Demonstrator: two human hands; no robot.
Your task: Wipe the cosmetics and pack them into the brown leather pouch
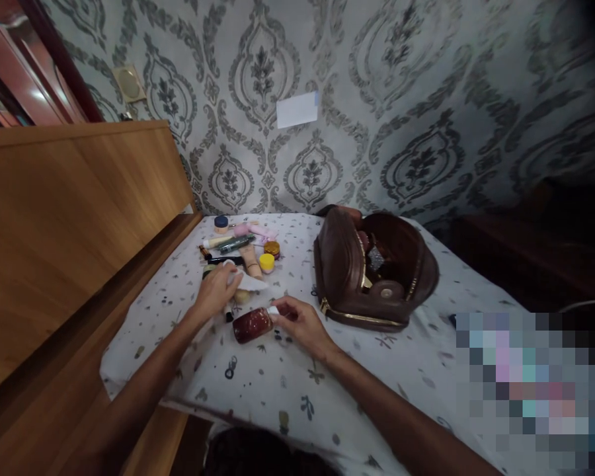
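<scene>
My right hand (pixel 305 325) pinches the white cap of a bottle of dark red liquid (pixel 252 325), which lies tilted just above or on the printed cloth. On the left, my left hand (pixel 217 288) has its fingers closed round a white tube (pixel 250 282) whose end points right. Close by that hand are a beige tube (pixel 250 260), a yellow-lidded jar (pixel 266 263), an amber jar (pixel 272 248) and a dark green tube (pixel 237 243). Part of a small yellowish item (pixel 242 296) shows under the white tube.
A brown leather bag (pixel 344 264) stands unzipped on the right, with things inside. A blue-lidded jar (pixel 221 224) and pink items (pixel 255 231) lie at the back. A wooden panel (pixel 79 218) borders the left; the patterned wall (pixel 312 172) rises behind. A patch at lower right is blurred out.
</scene>
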